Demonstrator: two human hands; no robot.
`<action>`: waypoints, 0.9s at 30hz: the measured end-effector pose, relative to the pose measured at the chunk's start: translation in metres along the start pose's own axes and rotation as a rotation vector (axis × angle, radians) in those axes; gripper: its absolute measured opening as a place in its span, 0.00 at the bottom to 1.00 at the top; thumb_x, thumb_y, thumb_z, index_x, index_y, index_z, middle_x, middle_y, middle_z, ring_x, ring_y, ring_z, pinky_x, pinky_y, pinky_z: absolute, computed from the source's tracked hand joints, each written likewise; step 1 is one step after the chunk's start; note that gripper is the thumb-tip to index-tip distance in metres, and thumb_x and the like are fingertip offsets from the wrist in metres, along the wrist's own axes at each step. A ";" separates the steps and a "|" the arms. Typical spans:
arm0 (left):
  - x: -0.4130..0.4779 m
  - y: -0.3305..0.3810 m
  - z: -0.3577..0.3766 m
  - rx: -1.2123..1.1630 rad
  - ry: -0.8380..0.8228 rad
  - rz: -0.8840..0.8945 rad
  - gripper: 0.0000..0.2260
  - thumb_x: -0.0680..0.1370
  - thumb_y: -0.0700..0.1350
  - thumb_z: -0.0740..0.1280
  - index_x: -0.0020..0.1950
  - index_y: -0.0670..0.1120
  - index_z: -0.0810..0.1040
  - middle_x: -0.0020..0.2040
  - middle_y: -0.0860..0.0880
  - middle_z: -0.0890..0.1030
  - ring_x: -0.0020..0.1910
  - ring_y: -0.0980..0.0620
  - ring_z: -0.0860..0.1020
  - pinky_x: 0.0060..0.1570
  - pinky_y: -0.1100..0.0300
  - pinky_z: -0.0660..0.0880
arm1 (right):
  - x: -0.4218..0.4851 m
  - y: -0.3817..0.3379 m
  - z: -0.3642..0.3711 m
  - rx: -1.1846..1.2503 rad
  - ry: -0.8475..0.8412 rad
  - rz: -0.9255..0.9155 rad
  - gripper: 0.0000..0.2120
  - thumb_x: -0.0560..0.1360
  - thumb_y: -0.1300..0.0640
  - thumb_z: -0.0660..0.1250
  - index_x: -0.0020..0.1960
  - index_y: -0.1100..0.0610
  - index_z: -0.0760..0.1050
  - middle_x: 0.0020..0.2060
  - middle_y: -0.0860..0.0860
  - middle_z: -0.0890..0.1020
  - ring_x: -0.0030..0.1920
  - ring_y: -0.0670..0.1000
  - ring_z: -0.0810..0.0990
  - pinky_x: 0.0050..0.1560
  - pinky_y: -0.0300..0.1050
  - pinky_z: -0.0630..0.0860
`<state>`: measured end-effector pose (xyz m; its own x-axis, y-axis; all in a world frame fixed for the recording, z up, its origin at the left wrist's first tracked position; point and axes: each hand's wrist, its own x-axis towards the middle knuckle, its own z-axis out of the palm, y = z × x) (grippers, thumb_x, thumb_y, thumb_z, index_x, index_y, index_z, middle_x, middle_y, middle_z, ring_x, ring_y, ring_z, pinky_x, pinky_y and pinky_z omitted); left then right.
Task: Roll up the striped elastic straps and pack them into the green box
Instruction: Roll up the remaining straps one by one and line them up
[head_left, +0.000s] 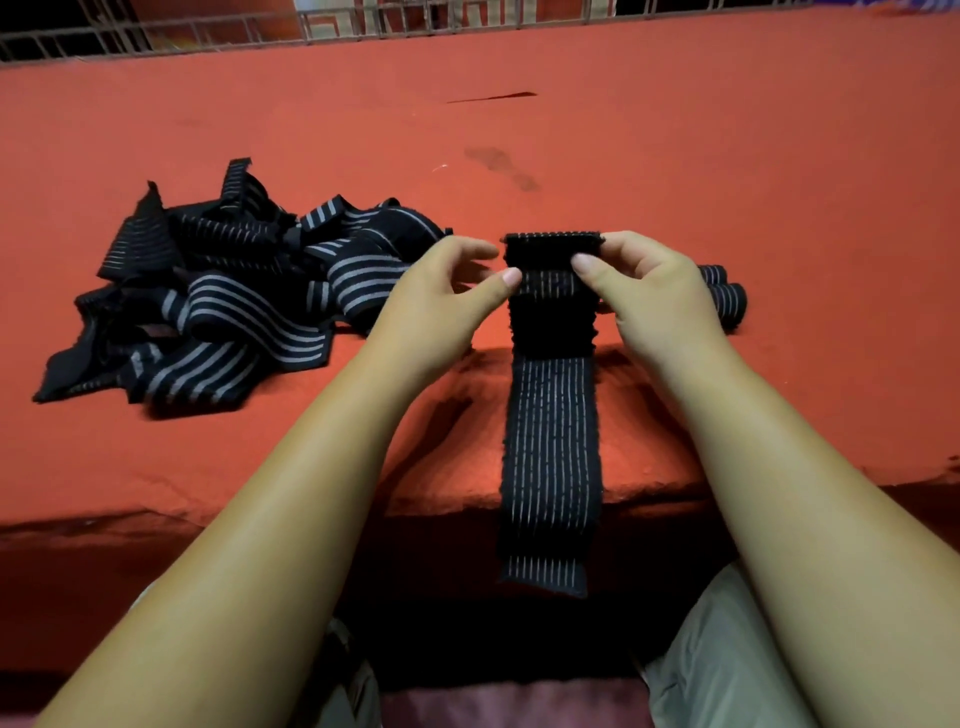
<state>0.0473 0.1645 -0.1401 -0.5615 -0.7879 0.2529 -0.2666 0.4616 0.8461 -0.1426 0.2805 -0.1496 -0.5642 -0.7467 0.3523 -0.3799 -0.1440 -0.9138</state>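
A black elastic strap with thin grey stripes (550, 441) hangs down over the front edge of the red-covered table. Its top end is folded over into a small roll between my hands. My right hand (649, 291) pinches the roll's right side with thumb and fingers. My left hand (447, 296) sits at the roll's left side, its thumb tip touching the strap and its fingers curled at the edge. A loose pile of striped straps (234, 296) lies to the left. Rolled straps (724, 296) lie behind my right hand. No green box is in view.
The red cloth table (571, 145) stretches back to a metal railing (363, 26) along the far edge. A dark stain (501, 166) marks the cloth in the middle. My knees in light trousers (727, 665) show below the table's front edge.
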 end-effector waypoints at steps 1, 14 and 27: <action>0.004 0.003 0.001 -0.025 0.002 0.036 0.17 0.80 0.58 0.73 0.68 0.55 0.81 0.55 0.55 0.86 0.55 0.57 0.84 0.58 0.51 0.82 | 0.002 0.001 0.000 -0.001 -0.027 0.004 0.05 0.82 0.55 0.72 0.57 0.50 0.86 0.47 0.44 0.89 0.46 0.42 0.85 0.54 0.45 0.82; 0.013 0.012 0.003 -0.402 0.106 0.087 0.05 0.81 0.40 0.75 0.57 0.44 0.89 0.50 0.46 0.90 0.53 0.46 0.88 0.60 0.47 0.84 | 0.011 -0.001 0.011 0.179 -0.124 -0.001 0.05 0.82 0.59 0.72 0.55 0.52 0.86 0.50 0.53 0.89 0.51 0.51 0.87 0.58 0.57 0.82; -0.035 0.056 -0.035 -0.383 0.143 0.130 0.05 0.77 0.42 0.79 0.52 0.51 0.91 0.49 0.46 0.90 0.52 0.48 0.87 0.57 0.48 0.84 | -0.027 -0.060 0.014 0.387 -0.086 0.033 0.06 0.79 0.56 0.71 0.49 0.56 0.87 0.43 0.56 0.86 0.44 0.55 0.81 0.45 0.49 0.75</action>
<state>0.0790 0.2038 -0.0851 -0.4500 -0.7940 0.4088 0.1243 0.3976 0.9091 -0.0942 0.3002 -0.1067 -0.5017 -0.8045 0.3180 -0.0491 -0.3406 -0.9389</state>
